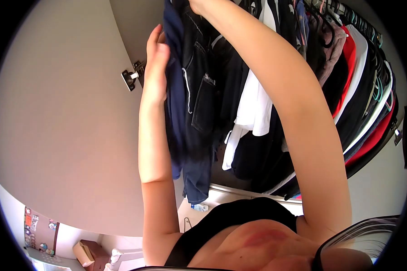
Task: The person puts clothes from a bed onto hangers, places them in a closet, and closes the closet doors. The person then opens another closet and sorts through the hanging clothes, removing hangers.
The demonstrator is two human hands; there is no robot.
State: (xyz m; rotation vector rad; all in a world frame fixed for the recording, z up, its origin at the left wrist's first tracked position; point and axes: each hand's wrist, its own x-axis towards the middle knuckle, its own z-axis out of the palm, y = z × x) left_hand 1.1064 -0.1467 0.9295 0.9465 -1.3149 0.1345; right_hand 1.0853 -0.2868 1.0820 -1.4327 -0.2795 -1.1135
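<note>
My left hand (158, 56) is raised beside a dark blue garment (174, 90) at the left end of the hanging clothes. Its fingers are apart, and the palm lies near or against the cloth. Just right of that garment hangs a dark denim piece (198, 99) with white stitching and a pocket. At the top edge shows only a small part of my right hand (195, 6), close to the top of the denim; its fingers are cut off by the frame and cannot be made out.
A large wardrobe door (68, 117) with a metal hinge (131, 77) stands open on the left. Further right hang a white shirt (254, 108), a red garment (348, 63) and several others on hangers. A cardboard box (83, 253) is at the lower left.
</note>
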